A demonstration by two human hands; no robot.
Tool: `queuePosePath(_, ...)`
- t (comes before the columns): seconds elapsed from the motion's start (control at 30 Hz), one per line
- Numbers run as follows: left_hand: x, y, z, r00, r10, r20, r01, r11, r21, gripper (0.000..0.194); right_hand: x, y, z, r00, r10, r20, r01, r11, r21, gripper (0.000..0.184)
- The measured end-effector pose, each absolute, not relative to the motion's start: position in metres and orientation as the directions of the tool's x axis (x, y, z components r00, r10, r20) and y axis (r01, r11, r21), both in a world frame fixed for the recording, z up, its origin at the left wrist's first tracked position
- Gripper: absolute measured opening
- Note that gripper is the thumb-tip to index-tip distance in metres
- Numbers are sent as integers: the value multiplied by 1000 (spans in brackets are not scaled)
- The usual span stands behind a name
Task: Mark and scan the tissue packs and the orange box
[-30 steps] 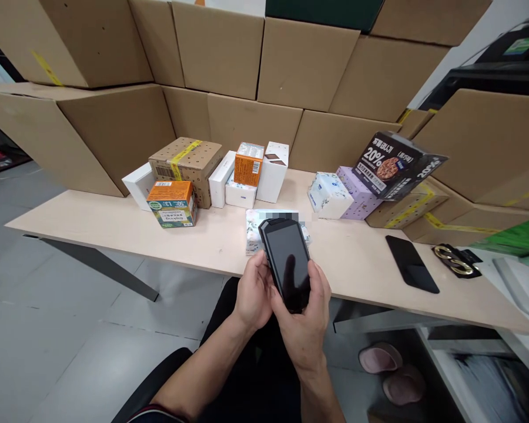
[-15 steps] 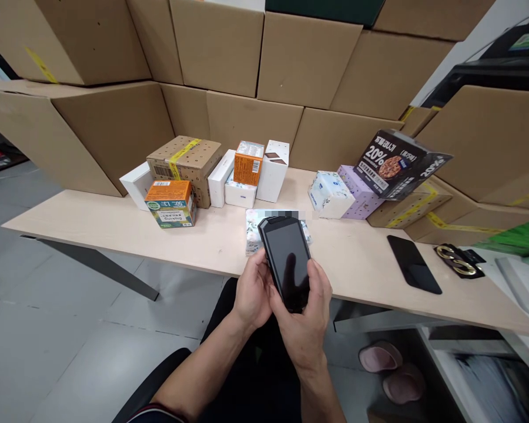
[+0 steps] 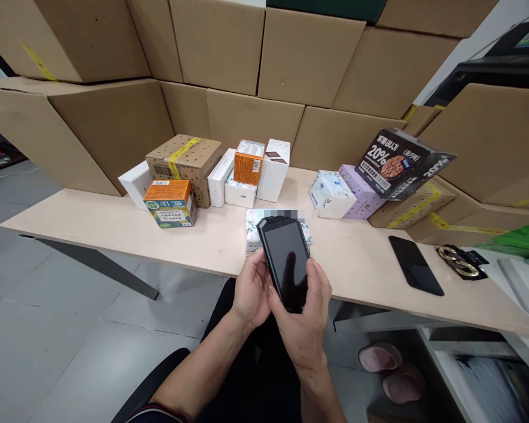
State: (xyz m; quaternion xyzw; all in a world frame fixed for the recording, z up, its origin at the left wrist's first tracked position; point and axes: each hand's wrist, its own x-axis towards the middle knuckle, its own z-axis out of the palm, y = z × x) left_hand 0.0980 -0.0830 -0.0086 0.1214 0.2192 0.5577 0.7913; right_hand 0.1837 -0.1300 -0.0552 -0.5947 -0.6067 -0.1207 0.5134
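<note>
A black handheld device like a rugged smartphone [image 3: 286, 258] is tilted up in front of me, its screen dark with a finger-like reflection. My left hand [image 3: 252, 291] is closed around its left edge and lower back. On the other side, my right hand [image 3: 306, 320] grips the right edge and the bottom corner. Just behind the device lies a floral tissue pack [image 3: 252, 232] on the table, partly covered by it. The undersides of the fingers behind the device are hidden.
On the table [image 3: 357, 258] stand an orange-and-green box [image 3: 170, 202], a dotted carton [image 3: 185, 158], white boxes [image 3: 273, 170], tissue packs [image 3: 332, 194] and a black printed box [image 3: 394, 164]. A flat black phone [image 3: 415, 264] lies at the right. Large cardboard boxes [image 3: 216, 47] wall the back.
Almost nothing differs. Both hands keep the same hold on the device, and the view has shifted very slightly.
</note>
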Motion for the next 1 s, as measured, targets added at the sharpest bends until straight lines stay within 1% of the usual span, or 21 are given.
queuePosePath(0.23,99,-81,-8,261,936,-234,-812,344,471,27,183,-128,-56,228,595,771,850,265,-455,83)
queuePosePath(0.47,99,-79,-8,266,930,-254,-819,357,450,25,184,-127,-58,228,609,760,846,263,-465,84)
queuePosePath(0.77,99,-77,-7,269,923,-275,-812,370,451,23,185,-126,-58,239,617,750,839,258,-480,84)
queuePosePath(0.9,100,-77,-10,287,922,-261,-813,379,443,25,186,-125,-60,244,602,760,832,272,-483,83)
queuePosePath(1.0,101,-80,-16,343,919,-197,-780,395,486,34,194,-123,-61,278,587,760,818,271,-508,83)
